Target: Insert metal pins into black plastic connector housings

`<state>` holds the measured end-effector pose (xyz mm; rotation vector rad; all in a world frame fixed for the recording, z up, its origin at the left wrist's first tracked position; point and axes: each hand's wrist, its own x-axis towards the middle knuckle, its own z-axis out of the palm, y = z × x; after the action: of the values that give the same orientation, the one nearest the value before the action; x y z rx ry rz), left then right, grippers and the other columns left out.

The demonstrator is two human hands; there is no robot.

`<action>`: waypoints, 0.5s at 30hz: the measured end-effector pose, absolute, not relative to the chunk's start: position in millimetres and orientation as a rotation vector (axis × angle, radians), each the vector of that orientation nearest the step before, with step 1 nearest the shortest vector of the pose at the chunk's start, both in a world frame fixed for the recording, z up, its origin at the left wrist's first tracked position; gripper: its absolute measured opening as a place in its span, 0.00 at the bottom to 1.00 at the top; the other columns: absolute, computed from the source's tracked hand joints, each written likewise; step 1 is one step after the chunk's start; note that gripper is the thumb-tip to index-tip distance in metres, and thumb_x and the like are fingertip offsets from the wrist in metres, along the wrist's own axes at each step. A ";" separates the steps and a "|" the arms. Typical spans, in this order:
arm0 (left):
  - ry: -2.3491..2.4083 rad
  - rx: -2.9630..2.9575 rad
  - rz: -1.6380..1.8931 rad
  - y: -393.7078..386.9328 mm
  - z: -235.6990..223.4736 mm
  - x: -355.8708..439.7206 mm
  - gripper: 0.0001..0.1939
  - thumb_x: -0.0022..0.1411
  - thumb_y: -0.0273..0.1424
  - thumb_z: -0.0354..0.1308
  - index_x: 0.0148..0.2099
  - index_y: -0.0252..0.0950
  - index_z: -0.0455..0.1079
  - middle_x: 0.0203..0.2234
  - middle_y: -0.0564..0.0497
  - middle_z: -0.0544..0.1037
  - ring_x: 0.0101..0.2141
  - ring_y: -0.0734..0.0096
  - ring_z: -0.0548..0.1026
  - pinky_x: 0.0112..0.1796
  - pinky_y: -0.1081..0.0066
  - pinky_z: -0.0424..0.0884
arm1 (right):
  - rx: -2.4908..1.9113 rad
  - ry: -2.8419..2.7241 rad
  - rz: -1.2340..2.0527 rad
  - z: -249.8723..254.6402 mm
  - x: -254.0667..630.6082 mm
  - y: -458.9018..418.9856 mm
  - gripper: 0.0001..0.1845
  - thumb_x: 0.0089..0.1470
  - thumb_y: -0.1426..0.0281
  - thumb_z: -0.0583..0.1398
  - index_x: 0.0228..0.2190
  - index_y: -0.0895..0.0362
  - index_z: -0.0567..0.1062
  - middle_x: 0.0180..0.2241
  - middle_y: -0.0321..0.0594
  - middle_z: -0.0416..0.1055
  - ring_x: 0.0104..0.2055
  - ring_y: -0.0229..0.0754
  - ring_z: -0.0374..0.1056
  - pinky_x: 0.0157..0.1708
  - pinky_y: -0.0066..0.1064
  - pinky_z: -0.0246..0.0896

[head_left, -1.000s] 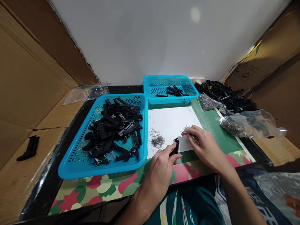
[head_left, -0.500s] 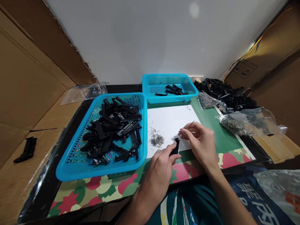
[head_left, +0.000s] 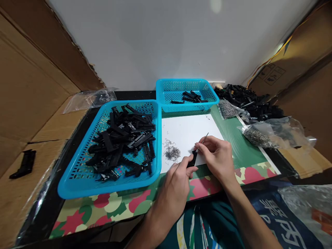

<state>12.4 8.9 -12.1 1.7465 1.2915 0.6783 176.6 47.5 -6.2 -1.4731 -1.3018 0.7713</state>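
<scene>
By the bench's (head_left: 109, 209) front edge, left hand (head_left: 178, 178) clasps black part (head_left: 192, 160), right hand (head_left: 217, 154) pinches tool (head_left: 205, 137): crooked pressure could slip it.

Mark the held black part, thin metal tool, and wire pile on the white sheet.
Black part (head_left: 192, 161): head view, visible middle of its body.
Thin metal tool (head_left: 205, 137): head view, exposed shaft.
Wire pile (head_left: 172, 153): head view, its dense centre.

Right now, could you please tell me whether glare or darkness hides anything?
Head view throughout: a pale light spot marks the wall at top; the clear bag at right shines; the black piece in the left grip is too dark for fine detail; the tiny wires merge in their pile.
</scene>
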 end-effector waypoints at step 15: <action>1.220 1.998 1.333 25.5 12.4 1.1 0.17 0.79 0.38 0.50 0.63 0.51 0.74 0.56 0.53 0.82 0.54 0.64 0.83 0.54 0.73 0.77 | -0.928 -1.497 1.290 45.1 201.5 74.2 0.17 0.66 0.53 0.64 0.42 0.55 0.81 0.30 0.35 0.69 0.31 0.38 0.61 0.32 0.31 0.57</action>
<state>1.1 25.5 12.4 1.9981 1.2199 1.3328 201.5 74.2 45.1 -0.9284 -1.4969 1.2904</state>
